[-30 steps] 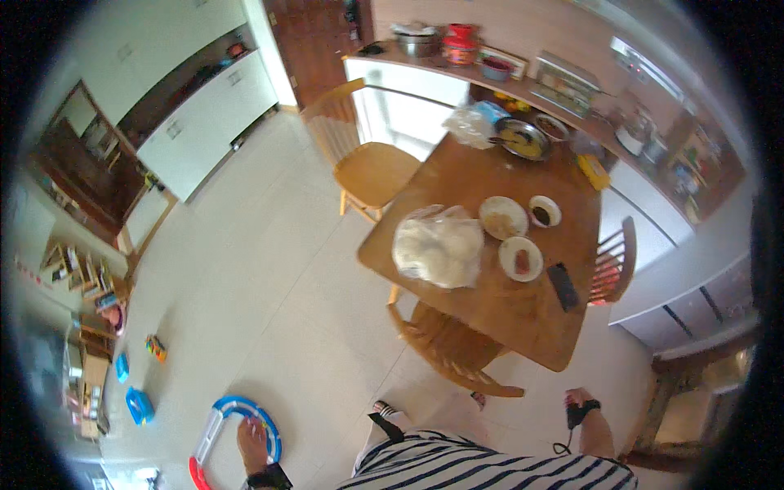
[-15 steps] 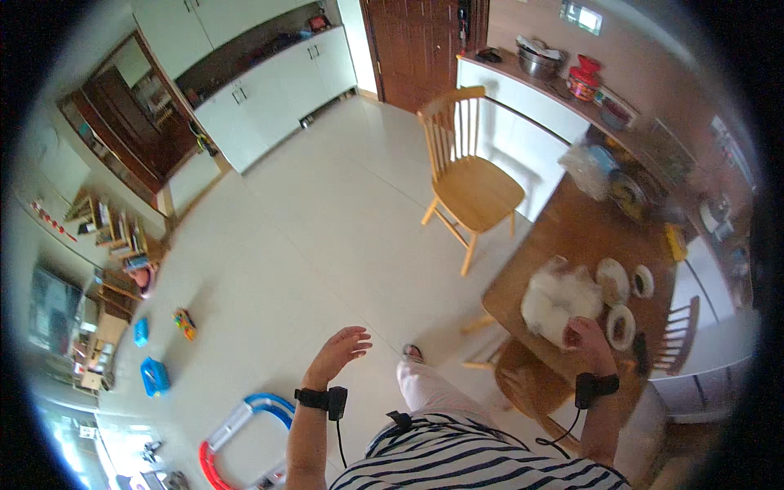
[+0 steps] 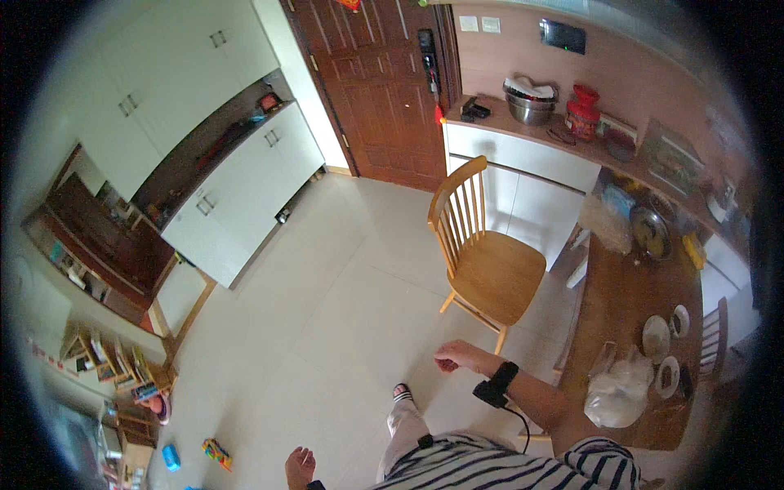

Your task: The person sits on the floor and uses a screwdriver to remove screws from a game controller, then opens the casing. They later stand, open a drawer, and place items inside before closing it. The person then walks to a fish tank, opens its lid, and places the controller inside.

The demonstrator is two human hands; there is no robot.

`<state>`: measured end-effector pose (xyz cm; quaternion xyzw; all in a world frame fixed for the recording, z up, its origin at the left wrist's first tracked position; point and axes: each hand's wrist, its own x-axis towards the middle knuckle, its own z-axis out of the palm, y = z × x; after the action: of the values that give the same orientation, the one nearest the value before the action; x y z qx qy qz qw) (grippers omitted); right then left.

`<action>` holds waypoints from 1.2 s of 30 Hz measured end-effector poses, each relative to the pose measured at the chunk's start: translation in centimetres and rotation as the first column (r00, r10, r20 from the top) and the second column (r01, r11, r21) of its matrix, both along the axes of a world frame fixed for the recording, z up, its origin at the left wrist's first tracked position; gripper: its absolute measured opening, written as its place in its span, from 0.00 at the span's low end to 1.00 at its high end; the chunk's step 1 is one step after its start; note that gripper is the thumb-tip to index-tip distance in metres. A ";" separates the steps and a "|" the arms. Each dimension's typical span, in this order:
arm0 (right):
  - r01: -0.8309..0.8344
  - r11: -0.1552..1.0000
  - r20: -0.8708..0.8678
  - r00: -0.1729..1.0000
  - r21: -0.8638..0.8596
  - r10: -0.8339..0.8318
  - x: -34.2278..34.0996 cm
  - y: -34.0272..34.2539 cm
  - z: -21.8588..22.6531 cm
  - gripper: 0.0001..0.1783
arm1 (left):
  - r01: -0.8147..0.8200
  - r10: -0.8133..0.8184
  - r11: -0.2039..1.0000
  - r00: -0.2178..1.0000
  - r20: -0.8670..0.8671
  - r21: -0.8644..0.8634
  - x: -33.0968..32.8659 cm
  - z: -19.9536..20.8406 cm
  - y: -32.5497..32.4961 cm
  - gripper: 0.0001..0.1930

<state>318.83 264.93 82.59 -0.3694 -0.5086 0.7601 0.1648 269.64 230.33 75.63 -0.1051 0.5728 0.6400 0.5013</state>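
Note:
My right hand (image 3: 459,357) is in front of me over the floor, its fingers curled in and nothing visible in them. It is apart from the wooden chair (image 3: 498,273), just below the chair's legs in the picture. My left hand (image 3: 300,467) hangs low at the bottom edge, fingers loosely bent and apart, with nothing seen in it. A black band with a small box (image 3: 496,385) is strapped round my right wrist, a cable trailing from it. To my right, a white plastic bag (image 3: 619,394) lies on the wooden table (image 3: 614,302) beside several plates (image 3: 656,339).
A brown door (image 3: 377,98) stands ahead, with white cabinets (image 3: 245,192) on the left. The counter holds a metal pot (image 3: 531,104) and a red jar (image 3: 583,113). Toys (image 3: 216,454) lie on the floor at lower left, near a bookshelf (image 3: 114,359).
My view has swung up toward the door as I stepped on. My right hand has left the table and white bag and come across my front; my left hand has dropped lower.

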 end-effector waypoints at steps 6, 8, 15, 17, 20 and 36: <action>0.413 0.846 -0.132 0.869 -0.337 -0.477 -2.6 9.6 0.5 0.14 | 0.347 -0.314 0.925 0.927 -0.204 0.153 -5.1 3.4 28.0 0.17; 0.495 0.800 -0.101 0.826 -0.339 -0.555 -2.5 12.5 0.0 0.13 | 0.504 -0.454 0.848 0.851 -0.263 0.164 -4.5 6.0 38.1 0.16; 0.586 0.679 -0.179 0.684 -0.442 -0.707 0.5 21.3 -5.2 0.15 | 0.869 -0.804 0.461 0.494 -0.331 0.179 6.4 8.3 67.1 0.14; 0.569 0.647 -0.184 0.662 -0.507 -0.726 1.1 23.8 -6.3 0.16 | 0.893 -0.851 0.344 0.428 -0.306 0.291 10.7 7.9 72.8 0.14; 0.542 0.614 -0.250 0.599 -0.574 -0.761 0.2 27.9 -6.9 0.21 | 0.988 -0.848 -0.132 -0.067 -0.526 0.086 16.8 8.0 79.6 0.22; 0.801 0.597 -0.130 0.588 -0.042 -0.798 -4.2 38.9 -11.4 0.21 | 0.839 -0.823 -0.542 -0.515 0.240 -0.057 47.2 3.2 105.5 0.14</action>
<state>314.58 303.82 71.14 -0.5042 -0.2841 0.6230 0.5263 316.85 335.86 78.79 0.3668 0.4250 -0.2025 0.8024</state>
